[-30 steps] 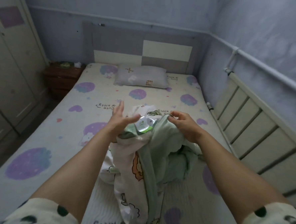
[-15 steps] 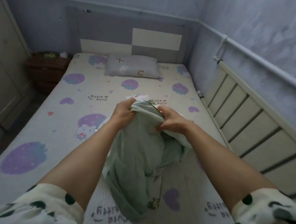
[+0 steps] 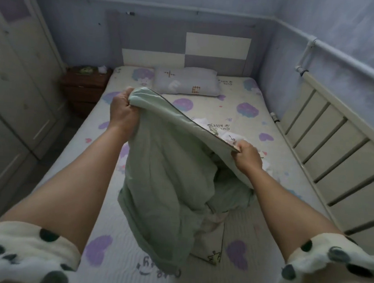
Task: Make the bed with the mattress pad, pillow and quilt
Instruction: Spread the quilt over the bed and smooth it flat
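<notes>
A pale green quilt (image 3: 166, 179) with a cartoon-print underside hangs bunched over the middle of the bed. My left hand (image 3: 123, 111) grips one end of its piped edge, raised up to the left. My right hand (image 3: 247, 155) pinches the same edge lower down on the right. The edge stretches taut between both hands. The mattress pad (image 3: 244, 123), cream with purple hearts and strawberries, lies flat across the bed. A grey pillow (image 3: 186, 81) rests at the head, against the headboard.
A slatted white rail (image 3: 334, 146) runs along the bed's right side under a wall pipe. A dark wooden nightstand (image 3: 84, 84) stands at the head on the left. Pale wardrobe doors (image 3: 16, 91) line the left, leaving a narrow floor strip.
My hands, close together on the bunched quilt before, have moved apart. The left rose up and left, the right went right, and the quilt's edge is now drawn out between them.
</notes>
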Available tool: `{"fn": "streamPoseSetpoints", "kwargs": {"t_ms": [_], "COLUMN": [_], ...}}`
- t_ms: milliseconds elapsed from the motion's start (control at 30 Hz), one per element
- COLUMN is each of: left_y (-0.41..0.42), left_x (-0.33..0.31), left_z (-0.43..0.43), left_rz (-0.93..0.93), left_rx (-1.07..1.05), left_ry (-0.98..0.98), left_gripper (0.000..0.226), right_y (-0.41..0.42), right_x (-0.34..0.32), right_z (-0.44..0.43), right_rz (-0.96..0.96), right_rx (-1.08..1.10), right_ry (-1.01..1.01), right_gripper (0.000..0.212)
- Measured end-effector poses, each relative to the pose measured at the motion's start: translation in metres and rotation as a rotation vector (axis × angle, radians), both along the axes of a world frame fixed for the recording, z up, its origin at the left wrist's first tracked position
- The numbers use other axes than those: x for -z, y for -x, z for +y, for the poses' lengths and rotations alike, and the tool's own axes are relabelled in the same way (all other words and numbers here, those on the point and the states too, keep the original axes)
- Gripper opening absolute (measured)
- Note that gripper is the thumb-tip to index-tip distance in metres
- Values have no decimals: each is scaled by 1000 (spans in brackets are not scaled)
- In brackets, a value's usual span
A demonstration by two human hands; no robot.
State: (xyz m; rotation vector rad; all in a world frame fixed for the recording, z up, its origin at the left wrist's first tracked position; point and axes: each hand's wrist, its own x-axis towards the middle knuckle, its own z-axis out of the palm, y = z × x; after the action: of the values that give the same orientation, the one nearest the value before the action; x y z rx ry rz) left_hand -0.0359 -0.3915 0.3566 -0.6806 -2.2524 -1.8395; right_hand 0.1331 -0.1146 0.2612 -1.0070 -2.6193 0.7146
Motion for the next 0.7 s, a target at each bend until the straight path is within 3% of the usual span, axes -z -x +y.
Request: {"fn": "streamPoseSetpoints", "kwargs": {"t_ms": [167,300,400,467,567,633,700], "left_y": [10,-9,-35,-51,-70,-74,-68], "left_x": [-5,-13,-22,-25,-26,-25,-21], "left_z": [-4,14,41,61,85,92,92], "left_rz": [-63,-147,-182,-199,-189,-180,-148], "left_rx": [-113,54,296,460,605,535,411], "left_ry": [4,225,310,355,387,352,274], "left_gripper": [18,29,67,81,49,32,32], "right_y": [18,24,26,23,17,9,-4], "right_x": [-46,-98,-140,-161,-173,-175,-166], "right_z": [-3,-9,-30,-44,-53,-48,-31], "right_rz": [350,536,548,545,526,512,485], "right_rx": [120,-40,-254,-368,-493,-534,-527], "right_ry": [276,460,537,565,622,667,692], "right_gripper": [10,13,13,17,19,15,11]}}
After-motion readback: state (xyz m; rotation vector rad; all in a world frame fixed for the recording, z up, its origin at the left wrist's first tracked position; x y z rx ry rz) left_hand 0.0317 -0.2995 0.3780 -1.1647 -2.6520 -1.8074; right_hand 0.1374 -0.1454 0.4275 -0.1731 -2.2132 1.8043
